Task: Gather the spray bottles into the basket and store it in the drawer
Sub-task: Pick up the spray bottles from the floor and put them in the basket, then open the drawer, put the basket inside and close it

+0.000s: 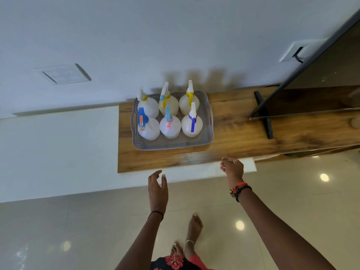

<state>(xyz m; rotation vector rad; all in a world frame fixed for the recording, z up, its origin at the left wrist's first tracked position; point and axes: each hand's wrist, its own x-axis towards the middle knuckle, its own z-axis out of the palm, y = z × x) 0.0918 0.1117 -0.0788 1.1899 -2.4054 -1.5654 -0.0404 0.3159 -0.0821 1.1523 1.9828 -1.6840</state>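
Observation:
A grey perforated basket [171, 144] with side handles stands on the wooden cabinet top [239, 133]. Several translucent spray bottles stand upright inside it in two rows, among them one with a blue trigger [148, 128], one with a pink trigger [169, 127] and one with a purple trigger [191, 123]. My left hand [157, 189] hovers in front of the cabinet, fingers apart, holding nothing. My right hand [232, 168] rests at the front edge of the cabinet, fingers curled, below the basket's right corner. Whether it grips a drawer edge I cannot tell.
A television [315, 75] on a black stand [263, 114] occupies the right part of the wooden top. White wall behind holds a switch plate [64, 74] and a socket [294, 50]. A white ledge [58, 149] runs left. Glossy tiled floor and my bare feet [192, 234] lie below.

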